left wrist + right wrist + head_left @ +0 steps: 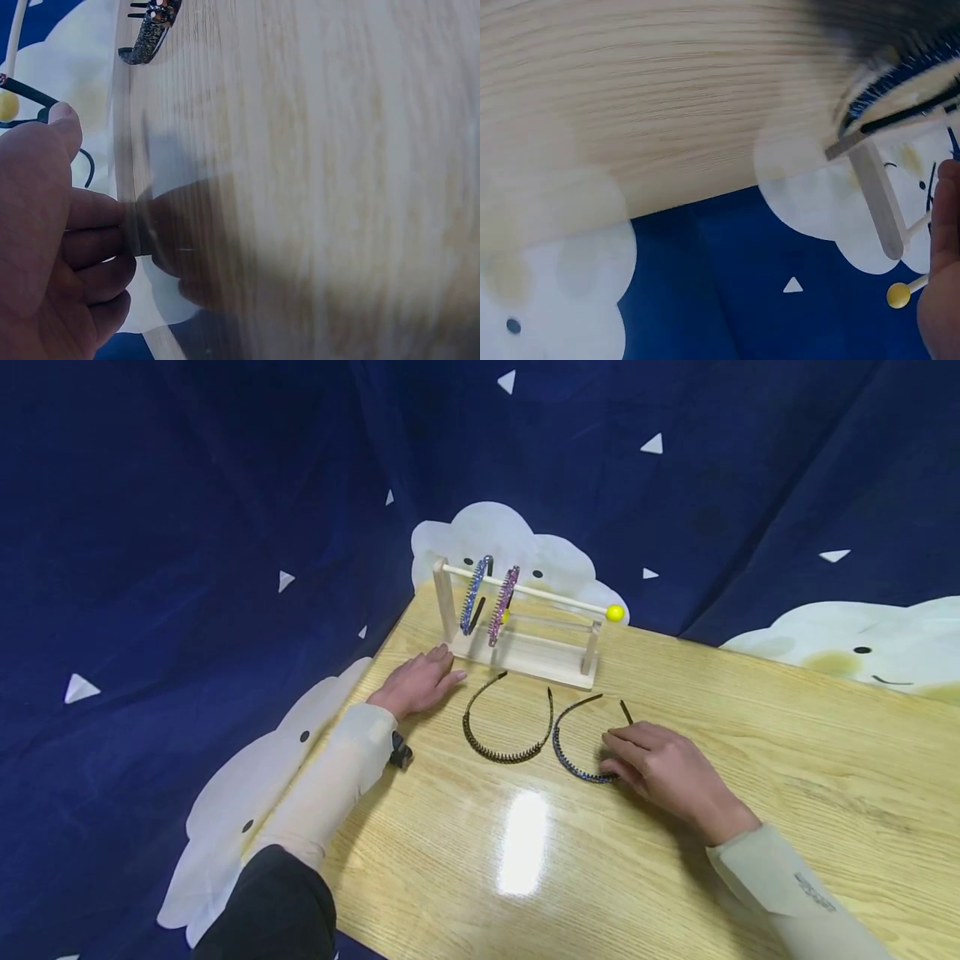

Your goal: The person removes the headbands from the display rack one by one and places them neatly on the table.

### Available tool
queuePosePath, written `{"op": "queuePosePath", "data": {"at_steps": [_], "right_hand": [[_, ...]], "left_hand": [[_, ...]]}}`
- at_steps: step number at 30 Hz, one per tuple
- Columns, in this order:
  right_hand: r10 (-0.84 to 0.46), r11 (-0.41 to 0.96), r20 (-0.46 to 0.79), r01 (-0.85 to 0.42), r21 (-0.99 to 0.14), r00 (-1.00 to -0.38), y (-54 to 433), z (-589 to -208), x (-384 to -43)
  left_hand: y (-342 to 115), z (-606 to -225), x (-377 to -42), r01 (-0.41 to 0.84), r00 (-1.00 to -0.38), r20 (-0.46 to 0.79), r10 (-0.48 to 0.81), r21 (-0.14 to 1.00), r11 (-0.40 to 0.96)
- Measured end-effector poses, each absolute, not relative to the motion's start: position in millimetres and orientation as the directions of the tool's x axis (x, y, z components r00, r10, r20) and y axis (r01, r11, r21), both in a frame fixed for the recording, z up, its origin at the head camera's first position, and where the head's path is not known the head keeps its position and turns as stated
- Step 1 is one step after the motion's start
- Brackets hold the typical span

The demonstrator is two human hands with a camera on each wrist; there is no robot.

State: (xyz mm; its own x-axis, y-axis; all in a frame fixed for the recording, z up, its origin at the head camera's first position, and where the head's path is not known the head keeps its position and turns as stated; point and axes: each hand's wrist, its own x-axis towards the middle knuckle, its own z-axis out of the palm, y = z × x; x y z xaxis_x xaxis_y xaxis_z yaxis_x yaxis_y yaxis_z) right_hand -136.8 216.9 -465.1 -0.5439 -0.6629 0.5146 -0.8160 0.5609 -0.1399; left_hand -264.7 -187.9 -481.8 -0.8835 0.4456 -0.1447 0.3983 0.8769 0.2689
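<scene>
My left hand lies at the left front corner of the wooden stand, fingers extended and thumb apart; its fingertips touch the base's end in the left wrist view. The right hand is over the right side of a blue toothed headband on the table. Its bent fingers cover part of that band, so whether they pinch it is hidden. Between the hands lies a dark brown toothed headband. On the stand's upper rod hang a blue headband and a pink-purple one.
A yellow ball caps the upper rod, which sticks out to the right. Below it runs a shorter rod with another yellow ball. The stand is near the wooden table's back left corner, beside a dark blue curtain with white clouds.
</scene>
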Motion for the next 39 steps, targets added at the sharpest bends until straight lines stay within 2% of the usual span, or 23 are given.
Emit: {"op": "queuePosePath", "data": {"at_steps": [11, 20, 27, 39], "right_hand": [[-0.373, 0.56, 0.621, -0.701, -0.442, -0.69, 177, -451, -159], [-0.163, 0.532, 0.551, -0.544, -0.649, -0.818, 154, -440, -179], [-0.091, 0.471, 0.493, -0.474, -0.744, -0.865, 139, -436, -190], [-0.077, 0.398, 0.389, -0.386, -0.832, -0.918, 110, -425, -208]], "left_hand": [[-186, -481, -263, 0.405, -0.884, -0.13, 0.448, 0.263, 0.876], [-185, -481, -261, 0.398, -0.888, -0.127, 0.442, 0.268, 0.877], [-185, -481, -261, 0.393, -0.891, -0.125, 0.437, 0.27, 0.879], [-185, -482, -263, 0.4, -0.889, -0.124, 0.441, 0.259, 0.879]]}}
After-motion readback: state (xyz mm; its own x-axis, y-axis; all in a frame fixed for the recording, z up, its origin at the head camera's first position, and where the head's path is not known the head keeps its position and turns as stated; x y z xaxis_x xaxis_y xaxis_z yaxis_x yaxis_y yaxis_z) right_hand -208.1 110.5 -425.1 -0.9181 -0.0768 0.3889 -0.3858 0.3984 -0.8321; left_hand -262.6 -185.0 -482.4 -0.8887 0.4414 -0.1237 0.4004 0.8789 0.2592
